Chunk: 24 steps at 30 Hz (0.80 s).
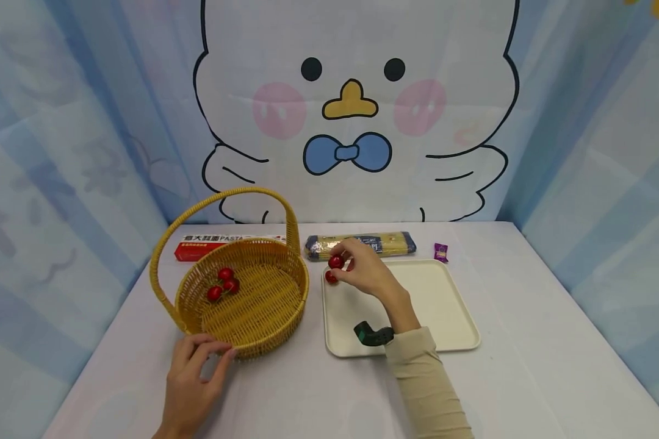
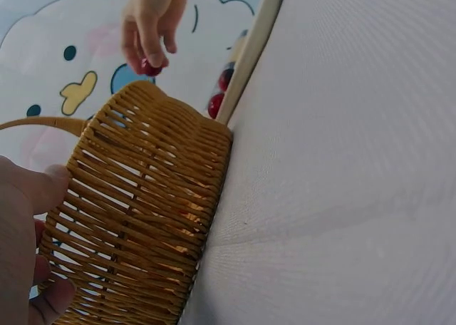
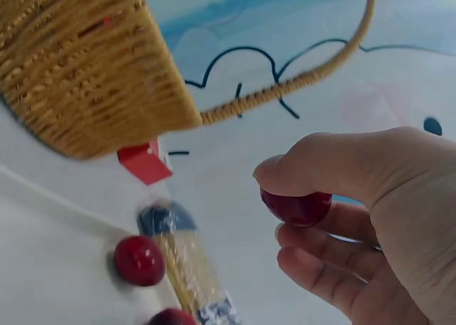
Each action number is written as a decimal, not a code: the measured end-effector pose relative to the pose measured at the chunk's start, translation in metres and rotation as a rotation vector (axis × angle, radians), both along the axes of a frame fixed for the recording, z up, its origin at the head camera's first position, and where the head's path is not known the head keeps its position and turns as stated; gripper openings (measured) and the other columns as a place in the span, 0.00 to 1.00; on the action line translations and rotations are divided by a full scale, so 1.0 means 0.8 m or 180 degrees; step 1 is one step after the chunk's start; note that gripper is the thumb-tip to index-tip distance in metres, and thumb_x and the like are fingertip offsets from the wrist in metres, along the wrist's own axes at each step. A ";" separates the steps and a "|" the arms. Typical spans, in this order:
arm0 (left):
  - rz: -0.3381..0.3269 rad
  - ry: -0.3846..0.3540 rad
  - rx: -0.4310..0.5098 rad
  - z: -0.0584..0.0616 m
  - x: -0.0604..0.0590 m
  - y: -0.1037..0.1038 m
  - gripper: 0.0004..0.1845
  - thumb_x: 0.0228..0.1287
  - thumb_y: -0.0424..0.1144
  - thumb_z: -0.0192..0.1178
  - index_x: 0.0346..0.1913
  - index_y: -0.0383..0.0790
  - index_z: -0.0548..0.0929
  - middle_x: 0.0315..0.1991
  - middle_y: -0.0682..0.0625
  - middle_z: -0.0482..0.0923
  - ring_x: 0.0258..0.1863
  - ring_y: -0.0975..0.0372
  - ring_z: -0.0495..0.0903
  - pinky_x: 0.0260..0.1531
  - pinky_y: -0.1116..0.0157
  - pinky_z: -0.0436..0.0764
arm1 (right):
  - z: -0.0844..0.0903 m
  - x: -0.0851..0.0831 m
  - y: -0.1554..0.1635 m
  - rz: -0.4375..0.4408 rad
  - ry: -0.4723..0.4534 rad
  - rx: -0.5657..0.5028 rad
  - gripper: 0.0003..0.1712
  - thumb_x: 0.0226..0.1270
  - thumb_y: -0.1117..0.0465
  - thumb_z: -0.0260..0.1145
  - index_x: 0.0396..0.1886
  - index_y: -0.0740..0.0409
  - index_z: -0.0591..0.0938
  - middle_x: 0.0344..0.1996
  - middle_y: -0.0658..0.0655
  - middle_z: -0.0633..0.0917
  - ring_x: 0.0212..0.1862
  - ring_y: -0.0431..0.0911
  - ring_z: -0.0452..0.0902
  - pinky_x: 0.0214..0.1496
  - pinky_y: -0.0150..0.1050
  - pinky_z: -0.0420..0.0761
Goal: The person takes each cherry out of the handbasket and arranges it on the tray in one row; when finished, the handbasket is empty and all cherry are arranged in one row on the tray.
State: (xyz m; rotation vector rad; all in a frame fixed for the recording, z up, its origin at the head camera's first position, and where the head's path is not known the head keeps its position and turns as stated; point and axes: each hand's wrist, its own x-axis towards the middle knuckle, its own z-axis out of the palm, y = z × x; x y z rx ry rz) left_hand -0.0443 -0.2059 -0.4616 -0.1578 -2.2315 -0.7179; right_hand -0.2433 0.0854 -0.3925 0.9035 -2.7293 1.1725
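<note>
My right hand (image 1: 365, 271) pinches a red cherry (image 3: 298, 207) between thumb and fingers, raised above the far left corner of a cream tray (image 1: 406, 350). Below it, another cherry (image 3: 140, 260) lies in that corner, with one more cherry (image 3: 173, 318) partly cut off by the right wrist frame. To the left stands a yellow wicker basket (image 1: 269, 292) with a tall hoop handle. Three cherries (image 1: 231, 285) sit together on the left side inside it. My left hand (image 1: 192, 378) grips the basket's near rim, thumb and fingers on either side of the wall.
A red-and-white pasta box (image 1: 198, 250) lies behind the basket, partly hidden by it. Behind the tray is a clear-and-blue pasta packet (image 1: 395, 244). A small purple wrapped sweet (image 1: 441, 252) lies past the tray's far right corner. A printed curtain (image 1: 351, 195) closes off the table's back.
</note>
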 end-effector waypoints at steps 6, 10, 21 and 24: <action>0.0014 -0.0035 0.0069 0.001 0.000 0.001 0.14 0.43 0.24 0.78 0.32 0.39 0.85 0.39 0.50 0.74 0.42 0.66 0.67 0.43 0.75 0.66 | -0.015 -0.016 0.020 -0.0365 -0.0286 0.0030 0.19 0.63 0.64 0.71 0.52 0.61 0.80 0.48 0.60 0.83 0.49 0.52 0.80 0.52 0.47 0.82; -0.0004 -0.0133 0.0095 0.000 0.000 0.001 0.12 0.46 0.25 0.77 0.33 0.38 0.85 0.39 0.49 0.73 0.42 0.65 0.67 0.45 0.75 0.65 | -0.024 -0.023 0.033 -0.0541 -0.0369 0.0167 0.19 0.64 0.62 0.71 0.55 0.59 0.81 0.50 0.59 0.83 0.50 0.52 0.80 0.52 0.47 0.81; 0.0030 -0.0005 0.0056 0.000 -0.001 0.001 0.14 0.42 0.24 0.79 0.32 0.39 0.86 0.39 0.50 0.74 0.42 0.67 0.67 0.43 0.75 0.66 | -0.042 -0.036 0.064 -0.0742 -0.0640 0.0241 0.21 0.64 0.64 0.70 0.56 0.62 0.81 0.53 0.64 0.83 0.53 0.57 0.82 0.54 0.50 0.81; 0.0050 -0.0031 0.0065 0.000 -0.001 0.002 0.14 0.43 0.24 0.79 0.32 0.39 0.86 0.39 0.50 0.74 0.43 0.68 0.67 0.45 0.76 0.65 | -0.046 -0.037 0.068 -0.0785 -0.0684 0.0278 0.21 0.63 0.65 0.69 0.55 0.63 0.81 0.53 0.65 0.83 0.52 0.57 0.82 0.55 0.50 0.81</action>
